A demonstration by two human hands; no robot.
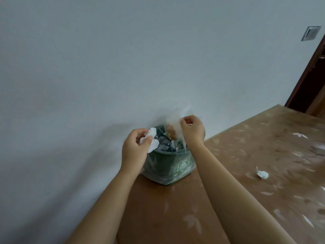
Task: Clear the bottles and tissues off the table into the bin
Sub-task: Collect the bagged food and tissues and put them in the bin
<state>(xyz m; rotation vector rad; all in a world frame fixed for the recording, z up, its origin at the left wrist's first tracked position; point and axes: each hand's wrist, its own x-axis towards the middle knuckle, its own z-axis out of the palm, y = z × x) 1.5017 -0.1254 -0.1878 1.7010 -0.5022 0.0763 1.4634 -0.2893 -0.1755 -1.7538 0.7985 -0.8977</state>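
Two bare hands reach out over a small green bin (173,164). The bin stands on the table (246,155), at the table's edge, right next to the pale wall (88,67). It has a clear plastic bag (175,120) in it, and the bag also hangs down over the outside of the bin. Dark rubbish and some orange bits fill the bin up to the top.

The left hand (135,147) holds a crumpled white tissue (152,138). Its fingers and thumb curl round the tissue. The tissue is up in the air, just over the left rim of the bin.

The right hand (192,129) pinches the top of the clear bag with bent fingers and lifts that part up above the bin.

A second tissue (262,174), also scrunched up, lies on the table to the right, well apart from the bin. The table has a brown cloth with pale leaf shapes on it.

A dark brown door (309,76) shows at the far right. A small grey switch plate (310,33) sits on the wall near it.
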